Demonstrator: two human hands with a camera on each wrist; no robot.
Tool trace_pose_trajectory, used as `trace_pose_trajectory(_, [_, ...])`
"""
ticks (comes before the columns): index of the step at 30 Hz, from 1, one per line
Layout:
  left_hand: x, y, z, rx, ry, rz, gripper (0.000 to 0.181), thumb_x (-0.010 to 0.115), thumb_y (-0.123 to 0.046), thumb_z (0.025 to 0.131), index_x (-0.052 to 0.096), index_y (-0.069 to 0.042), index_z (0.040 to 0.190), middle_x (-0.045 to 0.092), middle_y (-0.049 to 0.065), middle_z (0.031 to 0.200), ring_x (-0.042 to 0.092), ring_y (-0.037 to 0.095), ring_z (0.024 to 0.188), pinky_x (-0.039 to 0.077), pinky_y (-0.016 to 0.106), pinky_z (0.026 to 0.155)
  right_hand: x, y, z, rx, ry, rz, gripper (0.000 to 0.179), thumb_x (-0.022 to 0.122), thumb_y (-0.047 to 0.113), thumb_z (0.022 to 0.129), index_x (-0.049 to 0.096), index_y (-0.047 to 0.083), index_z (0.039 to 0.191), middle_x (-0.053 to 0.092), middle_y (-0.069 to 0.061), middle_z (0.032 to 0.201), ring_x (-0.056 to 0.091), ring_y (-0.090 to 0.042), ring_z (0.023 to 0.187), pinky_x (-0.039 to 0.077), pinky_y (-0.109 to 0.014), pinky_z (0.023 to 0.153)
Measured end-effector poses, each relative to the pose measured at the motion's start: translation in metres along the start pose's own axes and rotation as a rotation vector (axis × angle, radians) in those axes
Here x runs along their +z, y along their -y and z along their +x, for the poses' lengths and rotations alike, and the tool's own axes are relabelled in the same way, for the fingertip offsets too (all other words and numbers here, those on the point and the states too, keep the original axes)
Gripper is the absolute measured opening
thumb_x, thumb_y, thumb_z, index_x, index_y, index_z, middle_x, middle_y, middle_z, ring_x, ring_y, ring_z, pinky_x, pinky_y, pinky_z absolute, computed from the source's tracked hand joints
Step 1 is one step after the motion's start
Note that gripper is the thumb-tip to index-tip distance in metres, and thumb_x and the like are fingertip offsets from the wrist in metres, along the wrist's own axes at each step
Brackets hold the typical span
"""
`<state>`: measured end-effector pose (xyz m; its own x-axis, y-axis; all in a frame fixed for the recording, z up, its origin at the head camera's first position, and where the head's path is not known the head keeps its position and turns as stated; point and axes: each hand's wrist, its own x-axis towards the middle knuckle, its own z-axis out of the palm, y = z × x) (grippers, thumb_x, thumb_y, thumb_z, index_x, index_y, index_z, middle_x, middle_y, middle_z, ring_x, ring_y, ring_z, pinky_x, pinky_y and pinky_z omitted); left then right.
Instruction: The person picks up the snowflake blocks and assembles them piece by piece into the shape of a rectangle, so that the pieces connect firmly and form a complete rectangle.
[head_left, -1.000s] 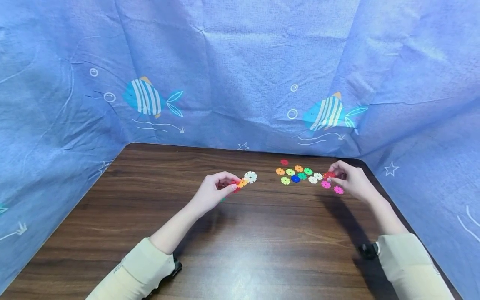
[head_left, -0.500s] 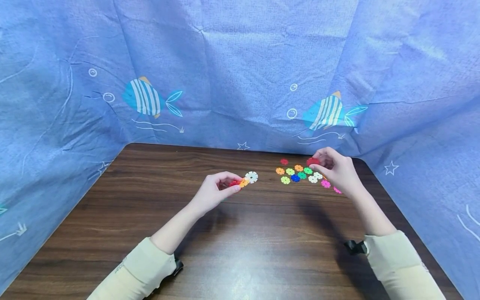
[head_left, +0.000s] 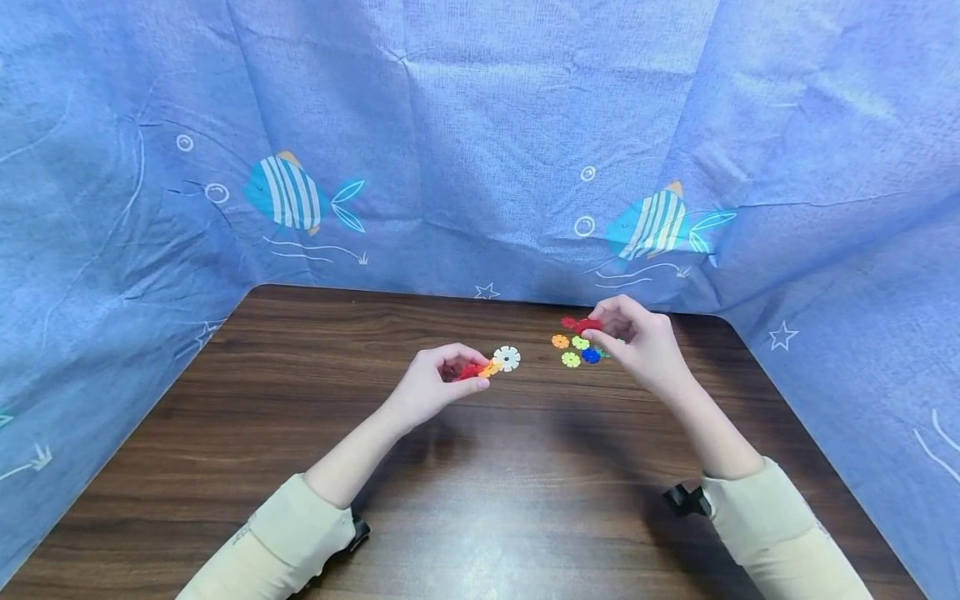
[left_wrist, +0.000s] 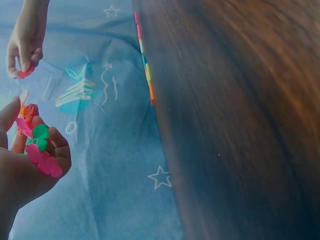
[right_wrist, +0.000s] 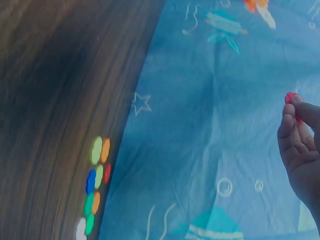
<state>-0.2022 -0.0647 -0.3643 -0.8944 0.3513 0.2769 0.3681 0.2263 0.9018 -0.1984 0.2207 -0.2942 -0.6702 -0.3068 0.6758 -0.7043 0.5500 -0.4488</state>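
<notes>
My left hand [head_left: 423,387] grips a chain of linked plastic snowflake discs above the table. Its white disc [head_left: 507,359] sticks out to the right past the fingertips, beside an orange disc [head_left: 491,367] and red ones. The left wrist view also shows a green disc [left_wrist: 39,137] and a pink disc [left_wrist: 45,161] of this chain, near the palm. Between thumb and fingertips, my right hand [head_left: 645,342] pinches a red snowflake disc [head_left: 587,327], held apart from the chain. In the head view that hand covers part of the loose discs.
Loose snowflake discs lie toward the table's back right, among them an orange one [head_left: 560,342], a yellow one [head_left: 571,360], a blue one [head_left: 591,356] and a red one [head_left: 567,322]. A blue fish-print cloth [head_left: 480,167] hangs behind the wooden table [head_left: 262,400].
My right hand has lifted the red disc from the right end of the loose discs and carried it left. The left hand stays nearly in place, its chain turned slightly.
</notes>
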Motion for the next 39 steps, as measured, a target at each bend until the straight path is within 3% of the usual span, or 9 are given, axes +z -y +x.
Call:
trace_pose_trajectory(5, [0.002, 0.004, 0.002, 0.014, 0.013, -0.015, 0.021, 0.075, -0.016, 0.081, 0.070, -0.013, 0.101, 0.063, 0.001, 0.079, 0.055, 0.014, 0.071, 0.044, 0.023, 0.059, 0.016, -0.015, -0.003, -0.043, -0.032, 0.069, 0.027, 0.076, -0.011, 0.070, 0.061, 0.000, 0.089, 0.067, -0.008, 0.073, 0.059, -0.007, 0.061, 0.045, -0.012, 0.054])
trace_pose_trajectory(6, [0.003, 0.009, 0.003, 0.020, 0.016, -0.023, 0.020, 0.074, -0.017, 0.082, 0.070, -0.014, 0.101, 0.063, 0.000, 0.079, 0.055, 0.013, 0.070, 0.044, 0.023, 0.059, 0.019, -0.017, -0.003, -0.040, -0.029, 0.074, 0.027, 0.077, -0.010, 0.070, 0.062, 0.001, 0.090, 0.068, -0.006, 0.073, 0.059, -0.006, 0.061, 0.045, -0.013, 0.054])
trace_pose_trajectory(13, [0.004, 0.009, 0.004, 0.009, 0.061, -0.059, 0.017, 0.069, -0.015, 0.086, 0.069, -0.011, 0.103, 0.068, 0.005, 0.081, 0.061, 0.020, 0.073, 0.046, 0.022, 0.058, 0.034, -0.014, -0.004, -0.027, 0.042, 0.160, 0.024, 0.077, -0.001, 0.074, 0.063, 0.007, 0.092, 0.069, -0.002, 0.075, 0.061, -0.008, 0.064, 0.048, -0.016, 0.056])
trace_pose_trajectory(18, [0.005, 0.008, 0.004, -0.022, 0.091, -0.077, 0.020, 0.068, -0.016, 0.087, 0.068, -0.008, 0.105, 0.070, 0.011, 0.087, 0.063, 0.023, 0.079, 0.047, 0.022, 0.061, 0.043, -0.014, -0.005, -0.028, 0.078, 0.162, 0.021, 0.076, 0.002, 0.077, 0.064, 0.008, 0.092, 0.069, -0.002, 0.076, 0.063, -0.010, 0.063, 0.049, -0.017, 0.057])
trace_pose_trajectory(27, [0.005, 0.007, 0.003, -0.039, 0.106, -0.072, 0.017, 0.067, -0.015, 0.088, 0.068, -0.010, 0.105, 0.070, 0.009, 0.086, 0.062, 0.031, 0.081, 0.050, 0.025, 0.061, 0.049, -0.010, -0.004, -0.052, 0.107, 0.132, 0.020, 0.076, 0.000, 0.076, 0.065, 0.010, 0.090, 0.070, 0.000, 0.077, 0.062, -0.005, 0.065, 0.049, -0.016, 0.058])
trace_pose_trajectory(33, [0.005, 0.006, 0.002, -0.033, 0.151, -0.093, 0.018, 0.065, -0.013, 0.090, 0.067, -0.007, 0.106, 0.070, 0.011, 0.089, 0.064, 0.022, 0.080, 0.055, 0.041, 0.073, 0.052, -0.008, -0.002, -0.067, 0.149, 0.121, 0.017, 0.075, 0.001, 0.078, 0.068, 0.011, 0.090, 0.070, 0.000, 0.080, 0.062, -0.005, 0.067, 0.050, -0.017, 0.062])
trace_pose_trajectory(37, [0.006, 0.005, 0.001, -0.029, 0.157, -0.086, 0.016, 0.063, -0.016, 0.091, 0.068, -0.007, 0.104, 0.070, 0.008, 0.086, 0.066, 0.016, 0.079, 0.056, 0.035, 0.073, 0.053, -0.006, -0.002, -0.079, 0.161, 0.112, 0.016, 0.075, 0.002, 0.078, 0.068, 0.012, 0.089, 0.070, 0.001, 0.080, 0.062, -0.005, 0.067, 0.050, -0.016, 0.062])
trace_pose_trajectory(39, [0.007, 0.005, 0.001, 0.014, 0.137, -0.037, 0.014, 0.064, -0.017, 0.091, 0.070, -0.009, 0.100, 0.070, 0.006, 0.083, 0.065, 0.013, 0.076, 0.056, 0.032, 0.069, 0.054, -0.006, -0.003, -0.087, 0.162, 0.112, 0.016, 0.075, 0.003, 0.078, 0.068, 0.012, 0.089, 0.070, 0.002, 0.080, 0.062, -0.006, 0.066, 0.049, -0.017, 0.060])
